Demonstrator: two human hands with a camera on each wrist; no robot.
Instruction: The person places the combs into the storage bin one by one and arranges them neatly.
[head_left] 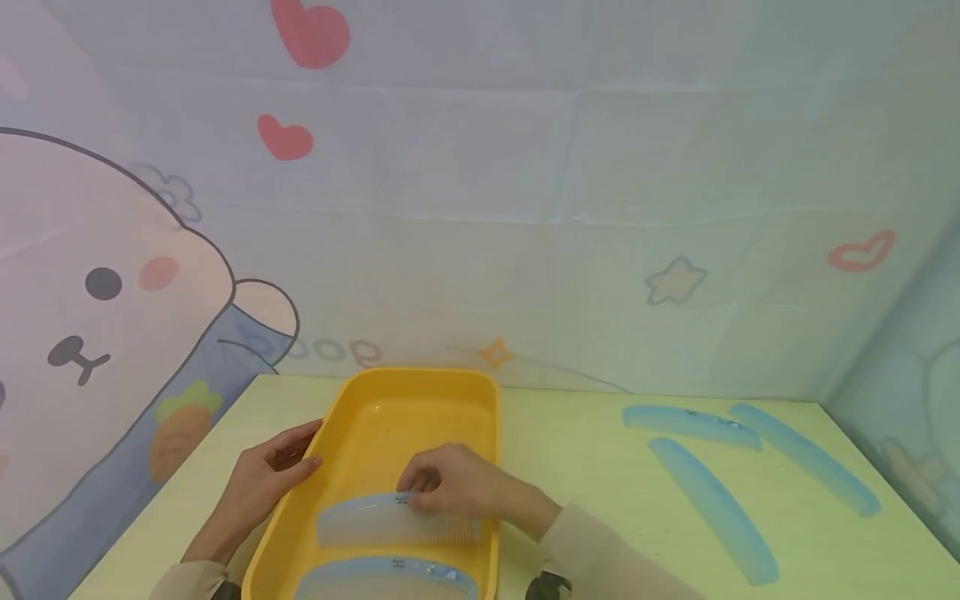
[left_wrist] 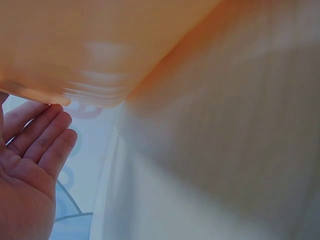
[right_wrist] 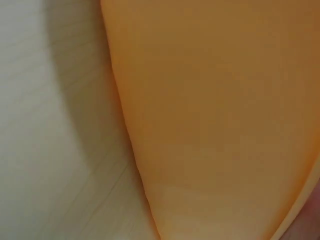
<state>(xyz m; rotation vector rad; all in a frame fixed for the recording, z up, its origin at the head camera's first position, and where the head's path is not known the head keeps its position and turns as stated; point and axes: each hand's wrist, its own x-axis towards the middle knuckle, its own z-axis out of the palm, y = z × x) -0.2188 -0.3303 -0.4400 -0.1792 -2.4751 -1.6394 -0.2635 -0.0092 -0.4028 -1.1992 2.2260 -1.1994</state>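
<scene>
Over the near half of the tray [head_left: 412,417], the right hand [head_left: 461,483] has its comb [head_left: 390,525]: fingers bent, thumb and fingertips pinching the back edge, a little right of middle. And look at the line of it! Long axis straight across the tray, teeth toward the person, and just nearer lies a second comb [head_left: 386,577], almost parallel, a thin yellow strip between. Whether the pinched one touches the floor of the tray, I can't tell from this angle.

Left hand [left_wrist: 30,160] on the left rim, thumb over the top, fingers outside and fairly straight, a light hold. Out to the right, well apart on the table [head_left: 577,492], three more: the back comb [head_left: 688,423] nearly crosswise, the far-right comb [head_left: 806,457] and the near comb [head_left: 716,510] both slanting. The right hand is nearer all three; any of them, I'd judge, would need turning to match that crosswise line.
</scene>
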